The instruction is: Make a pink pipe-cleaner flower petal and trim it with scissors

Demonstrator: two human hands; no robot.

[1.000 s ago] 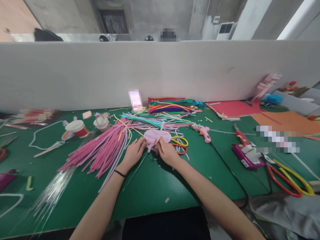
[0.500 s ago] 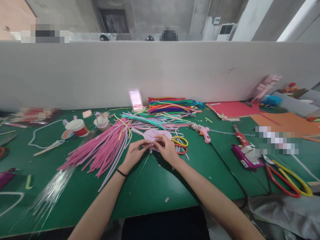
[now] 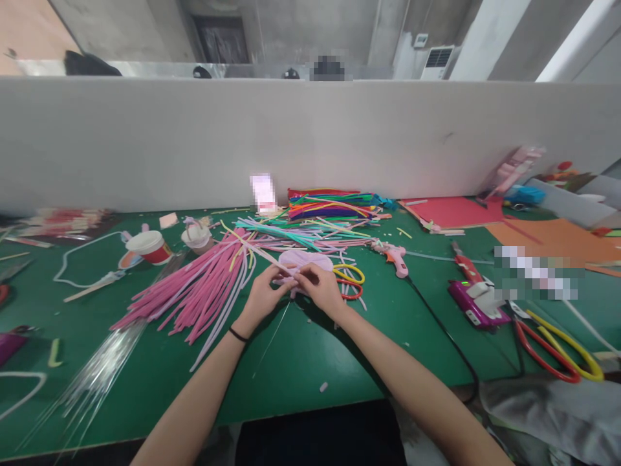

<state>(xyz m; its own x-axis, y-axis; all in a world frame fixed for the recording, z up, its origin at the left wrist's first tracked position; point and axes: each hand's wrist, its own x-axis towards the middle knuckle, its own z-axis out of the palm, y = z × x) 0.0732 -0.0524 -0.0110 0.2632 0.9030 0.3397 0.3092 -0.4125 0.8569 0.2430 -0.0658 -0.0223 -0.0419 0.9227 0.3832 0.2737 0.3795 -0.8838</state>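
In the middle of the table, my left hand (image 3: 264,291) and my right hand (image 3: 323,291) meet with their fingertips pinched together. Both are closed on a lilac pipe cleaner (image 3: 266,254), whose loose end slants up to the left. Just beyond the fingers lies a rounded, petal-like lilac pipe-cleaner piece (image 3: 305,258), partly covered by my hands. A thin wire (image 3: 272,340) runs down and left from beneath the fingers. Beside my right hand are scissors (image 3: 356,272) with yellow and red handles, their blades hidden.
Pink pipe cleaners (image 3: 194,291) and clear thin rods (image 3: 104,356) spread out at left, near a paper cup (image 3: 150,248). Multicoloured pipe cleaners (image 3: 334,206) lie at the back. Rightward are a pink glue gun (image 3: 398,259), its black cord (image 3: 441,333) and larger scissors (image 3: 553,349).
The lilac pipe cleaner's loose end now shows straighter and closer to the left fingers. My left hand has shifted slightly; my right hand stays nearly in place.
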